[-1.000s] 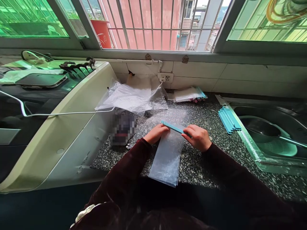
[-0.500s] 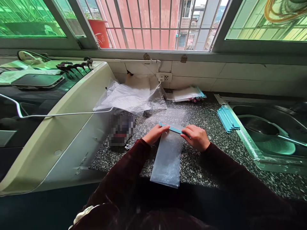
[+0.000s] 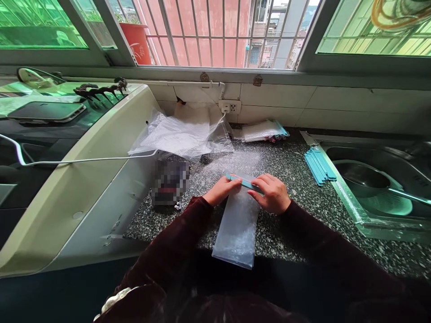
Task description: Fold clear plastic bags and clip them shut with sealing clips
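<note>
A clear plastic bag point(image 3: 237, 229) hangs down toward the counter's front edge, its upper end running under a blue strip point(image 3: 247, 184) that looks like a bag sealing clip. My left hand point(image 3: 222, 189) pinches the strip's left end, thumb on top. On the right part of the strip, my right hand point(image 3: 271, 193) grips with thumb and fingers. Both hands are closed, and the strip slants slightly down to the right between them. Whether the strip is fully closed over the bag cannot be made out.
More blue strips point(image 3: 319, 167) lie beside the sink point(image 3: 373, 224), which holds a pan point(image 3: 362, 177). Clear plastic sheets point(image 3: 182, 134) and a stack of bags with blue strips point(image 3: 262, 131) lie at the back. A blurred dark object point(image 3: 170, 181) sits left, near a white cable point(image 3: 94, 159).
My right hand has slid slightly left along the strip, closer to my left hand. My left hand has shifted a little right, and the bag's lower end has swung slightly right.
</note>
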